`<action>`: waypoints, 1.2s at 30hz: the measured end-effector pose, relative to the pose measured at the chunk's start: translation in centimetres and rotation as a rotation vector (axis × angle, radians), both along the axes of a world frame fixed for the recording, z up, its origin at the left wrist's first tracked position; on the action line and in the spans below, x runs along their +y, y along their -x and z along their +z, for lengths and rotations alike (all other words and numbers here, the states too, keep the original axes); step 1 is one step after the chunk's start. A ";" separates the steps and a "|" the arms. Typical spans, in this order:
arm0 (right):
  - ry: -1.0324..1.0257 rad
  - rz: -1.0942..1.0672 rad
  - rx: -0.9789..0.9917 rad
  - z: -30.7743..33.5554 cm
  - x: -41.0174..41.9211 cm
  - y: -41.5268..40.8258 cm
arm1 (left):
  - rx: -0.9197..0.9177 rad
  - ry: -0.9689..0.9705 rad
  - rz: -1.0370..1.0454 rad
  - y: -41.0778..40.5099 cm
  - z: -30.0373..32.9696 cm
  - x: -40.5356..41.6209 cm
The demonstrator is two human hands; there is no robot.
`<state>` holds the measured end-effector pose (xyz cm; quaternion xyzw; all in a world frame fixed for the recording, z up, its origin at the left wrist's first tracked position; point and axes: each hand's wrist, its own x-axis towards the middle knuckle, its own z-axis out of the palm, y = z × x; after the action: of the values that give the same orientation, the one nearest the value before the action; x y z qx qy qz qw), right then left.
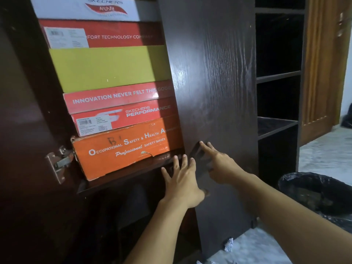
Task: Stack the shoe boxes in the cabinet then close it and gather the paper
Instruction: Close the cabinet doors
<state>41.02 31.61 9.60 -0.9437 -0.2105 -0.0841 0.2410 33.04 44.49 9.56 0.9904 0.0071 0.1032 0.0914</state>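
Six shoe boxes are sitting stacked on a cabinet shelf (122,175): a white box (85,8) reading "Skechers ArchFit", a red box (114,35) reading "…FORT TECHNOLOGY COMPANY", a plain yellow box (110,67), a red lid (114,98) reading "INNOVATION NEVER FELT THIS GOOD", a red "SKECHERS PERFORMANCE" box (123,117), and an orange box (123,149) reading "Occupational Safety & Health… Professional Safety Shoes". The left hand (182,183) is lying flat, fingers spread, at the dark door (213,82). The right hand (221,164) is touching the door handle (198,153), fingers extended. Crumpled paper (229,244) is lying on the marbled floor (323,153), near a black-lined bin (320,195).
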 end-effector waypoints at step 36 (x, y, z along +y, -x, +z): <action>-0.431 0.562 -0.243 26.5 6.4 33.6 | -1.403 0.449 -0.128 35.4 17.5 9.7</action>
<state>7.46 38.03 36.10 -0.7599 -0.4657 -0.1684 0.4211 -2.37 54.18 27.03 0.6477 -0.0899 0.7027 0.2805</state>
